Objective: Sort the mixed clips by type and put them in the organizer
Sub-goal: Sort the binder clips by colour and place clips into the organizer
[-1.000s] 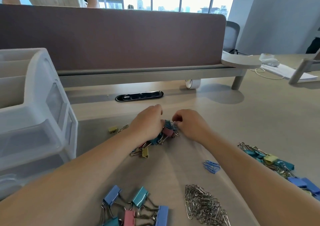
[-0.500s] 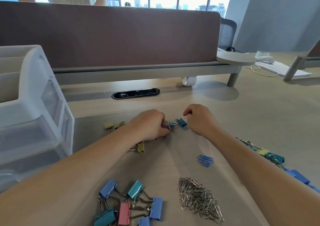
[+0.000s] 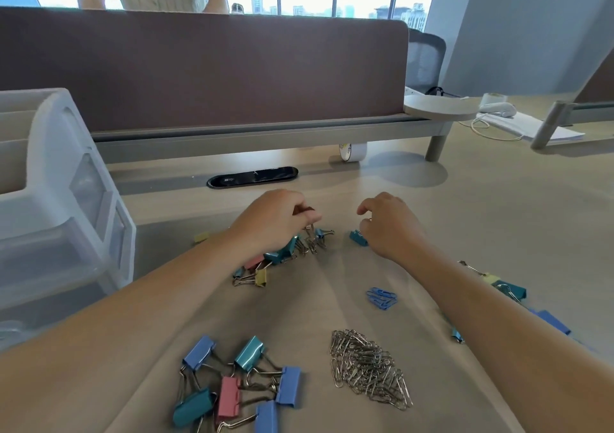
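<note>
The left hand is pinching wire handles at the top of a tangle of small binder clips, its fingertips closed tight. The right hand is hovering with its fingers loosely curled round nothing, and a teal binder clip is lying just beside its thumb. Nearer the person, blue paper clips, silver paper clips and large binder clips are lying in separate groups. The white drawer organizer is standing far left.

I counted six large binder clips nearest me: three blue, two teal, one pink. The silver paper clips made one heap, the blue paper clips one cluster, the small binder clips one tangle, all too dense to number.
</note>
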The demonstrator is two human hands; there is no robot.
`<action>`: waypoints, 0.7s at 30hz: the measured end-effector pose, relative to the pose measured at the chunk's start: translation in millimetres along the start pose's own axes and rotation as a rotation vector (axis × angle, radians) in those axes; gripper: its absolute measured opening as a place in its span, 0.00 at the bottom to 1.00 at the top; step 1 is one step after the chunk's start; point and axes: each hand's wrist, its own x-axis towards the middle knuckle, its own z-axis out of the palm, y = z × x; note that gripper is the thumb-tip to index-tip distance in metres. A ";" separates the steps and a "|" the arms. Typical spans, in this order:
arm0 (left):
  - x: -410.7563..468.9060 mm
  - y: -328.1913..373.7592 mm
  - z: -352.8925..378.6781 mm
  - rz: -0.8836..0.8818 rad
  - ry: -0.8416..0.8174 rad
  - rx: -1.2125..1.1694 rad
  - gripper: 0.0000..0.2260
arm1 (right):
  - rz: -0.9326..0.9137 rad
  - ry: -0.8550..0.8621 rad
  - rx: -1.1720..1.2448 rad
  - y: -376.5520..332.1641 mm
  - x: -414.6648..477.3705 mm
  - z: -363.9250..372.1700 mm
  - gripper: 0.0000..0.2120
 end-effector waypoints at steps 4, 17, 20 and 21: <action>5.6 18.2 3.5 -0.058 -0.028 -0.094 0.14 | -0.079 -0.016 0.076 -8.3 -3.7 -3.6 0.15; 24.9 55.0 55.1 -0.070 -0.175 0.051 0.11 | -0.053 -0.071 0.042 13.8 -13.9 -6.0 0.19; 25.9 59.7 58.6 -0.070 -0.174 -0.034 0.11 | -0.027 -0.074 -0.006 23.3 -12.8 -5.5 0.17; 26.9 59.7 61.1 -0.070 -0.165 -0.066 0.09 | -0.001 -0.062 -0.010 26.3 -12.9 -5.5 0.16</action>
